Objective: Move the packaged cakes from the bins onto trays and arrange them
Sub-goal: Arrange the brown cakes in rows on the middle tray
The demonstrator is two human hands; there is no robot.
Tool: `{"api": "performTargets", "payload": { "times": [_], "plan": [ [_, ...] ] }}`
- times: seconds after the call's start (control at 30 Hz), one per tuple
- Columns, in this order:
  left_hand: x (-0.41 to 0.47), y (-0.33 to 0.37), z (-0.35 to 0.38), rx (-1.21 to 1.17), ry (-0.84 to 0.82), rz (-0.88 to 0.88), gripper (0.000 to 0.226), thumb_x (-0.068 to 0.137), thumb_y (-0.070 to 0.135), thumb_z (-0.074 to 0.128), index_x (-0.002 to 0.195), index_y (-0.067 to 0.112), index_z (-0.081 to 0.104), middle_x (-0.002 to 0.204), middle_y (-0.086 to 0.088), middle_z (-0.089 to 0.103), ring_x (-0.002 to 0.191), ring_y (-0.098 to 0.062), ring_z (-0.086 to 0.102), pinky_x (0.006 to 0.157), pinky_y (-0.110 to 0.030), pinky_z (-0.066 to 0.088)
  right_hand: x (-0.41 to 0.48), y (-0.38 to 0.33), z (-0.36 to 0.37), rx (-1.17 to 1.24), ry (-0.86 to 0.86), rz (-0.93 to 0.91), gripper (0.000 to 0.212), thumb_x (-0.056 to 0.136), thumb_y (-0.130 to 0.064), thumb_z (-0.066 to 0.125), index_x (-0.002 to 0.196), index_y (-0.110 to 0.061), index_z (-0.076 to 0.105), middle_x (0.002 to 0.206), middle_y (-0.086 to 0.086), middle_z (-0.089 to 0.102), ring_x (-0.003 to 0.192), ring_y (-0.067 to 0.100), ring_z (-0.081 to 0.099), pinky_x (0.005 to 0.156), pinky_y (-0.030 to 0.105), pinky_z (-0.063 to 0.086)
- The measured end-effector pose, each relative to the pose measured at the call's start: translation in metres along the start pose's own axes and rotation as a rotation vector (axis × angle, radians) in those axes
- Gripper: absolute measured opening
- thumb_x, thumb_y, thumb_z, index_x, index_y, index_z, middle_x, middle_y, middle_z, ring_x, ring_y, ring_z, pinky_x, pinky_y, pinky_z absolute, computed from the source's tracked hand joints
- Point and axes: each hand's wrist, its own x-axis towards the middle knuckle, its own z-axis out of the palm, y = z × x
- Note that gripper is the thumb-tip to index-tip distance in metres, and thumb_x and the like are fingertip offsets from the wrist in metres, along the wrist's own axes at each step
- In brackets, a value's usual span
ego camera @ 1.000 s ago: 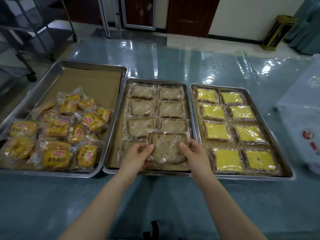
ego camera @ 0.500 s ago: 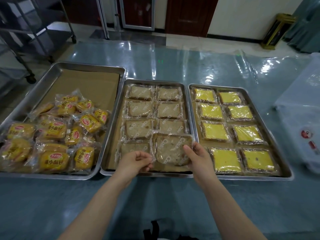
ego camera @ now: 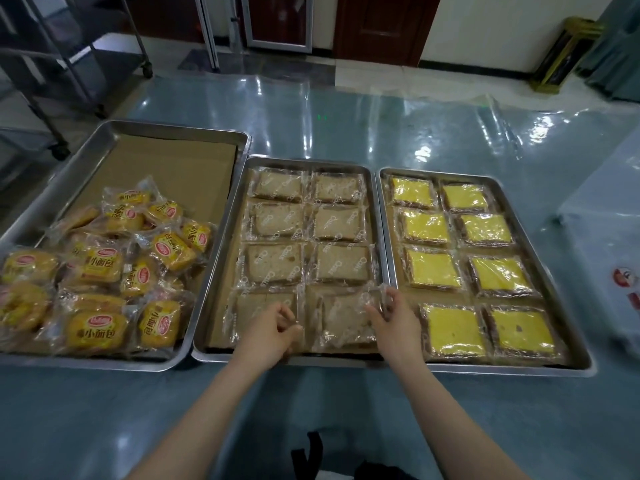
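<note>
Since the earlier frames the brown cake packet (ego camera: pixel 343 323) has dropped from a raised tilt to lie flat in the lower right slot of the middle tray (ego camera: pixel 221 271), and the left hand (ego camera: pixel 272 334) has come off it.

Left hand: fingers curled above the seam between this packet and the neighbouring packet (ego camera: pixel 256 306) on its left; whether it pinches any wrapper cannot be told.

Right hand (ego camera: pixel 398 323): thumb and fingers pinch the crinkled upper right corner of the packet's clear wrapper.

Middle tray, frame centre: eight brown packets in two columns of four.

Right tray (ego camera: pixel 485 177): eight yellow-topped cake packets (ego camera: pixel 431 270) in the same layout.

Left tray (ego camera: pixel 173 129): a loose heap of small bread packets (ego camera: pixel 100 268) in orange-yellow wrappers fills its lower half; bare cardboard liner (ego camera: pixel 173 168) shows above.

All three trays sit edge to edge on the worktop (ego camera: pixel 346 116), which is covered by glossy film. A white container (ego camera: pixel 602 230) lies at the right edge of the frame; a wheeled rack (ego camera: pixel 52 64) stands at the upper left.
</note>
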Motion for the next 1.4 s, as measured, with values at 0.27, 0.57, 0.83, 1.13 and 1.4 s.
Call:
{"api": "performTargets", "payload": {
  "times": [0.27,0.57,0.83,1.13,1.4],
  "plan": [
    [0.036,-0.022,-0.01,0.734,0.237,0.247,0.056,0.09,0.044,0.05,0.141,0.034,0.031,0.148,0.004,0.03,0.141,-0.027,0.017,0.112,-0.041,0.021,0.002,-0.011,0.033,-0.8,-0.128,-0.549,0.08,0.093,-0.043,0.043,0.15,-0.029,-0.011,0.157,0.006,-0.019,0.139,0.032,-0.028,0.114,0.047,-0.009],
    [0.049,-0.043,-0.008,0.981,0.016,0.168,0.063,0.089,0.066,0.011,0.132,0.05,-0.032,0.147,-0.003,-0.037,0.129,-0.032,-0.041,0.104,-0.047,-0.026,0.024,0.002,0.062,-0.979,-0.327,-0.402,0.085,0.075,-0.084,0.021,0.145,-0.047,-0.012,0.148,0.008,-0.039,0.131,0.041,-0.038,0.102,0.063,-0.024],
    [0.042,-0.045,-0.011,1.012,-0.043,0.134,0.068,0.087,0.069,0.013,0.135,0.047,-0.03,0.144,-0.003,-0.043,0.131,-0.032,-0.039,0.106,-0.048,-0.022,0.018,0.004,0.06,-1.034,-0.355,-0.418,0.093,0.073,-0.085,0.027,0.145,-0.044,-0.016,0.143,0.01,-0.047,0.126,0.039,-0.046,0.103,0.066,-0.02],
    [0.04,-0.047,-0.022,1.01,0.0,0.094,0.069,0.088,0.066,0.011,0.136,0.042,-0.033,0.14,-0.005,-0.047,0.129,-0.031,-0.041,0.107,-0.048,-0.021,0.012,-0.001,0.053,-0.93,-0.448,-0.399,0.092,0.075,-0.082,0.027,0.146,-0.041,-0.015,0.147,0.003,-0.042,0.129,0.026,-0.046,0.097,0.064,-0.029],
    [0.048,-0.034,-0.028,0.953,0.039,0.229,0.07,0.093,0.049,0.023,0.137,0.042,-0.031,0.147,-0.003,-0.038,0.13,-0.021,-0.042,0.109,-0.043,-0.02,0.04,-0.023,0.049,-0.765,-0.253,-0.424,0.075,0.088,-0.063,0.035,0.149,-0.037,-0.001,0.154,-0.004,-0.027,0.137,0.016,-0.035,0.105,0.053,-0.026]
  ]
}}
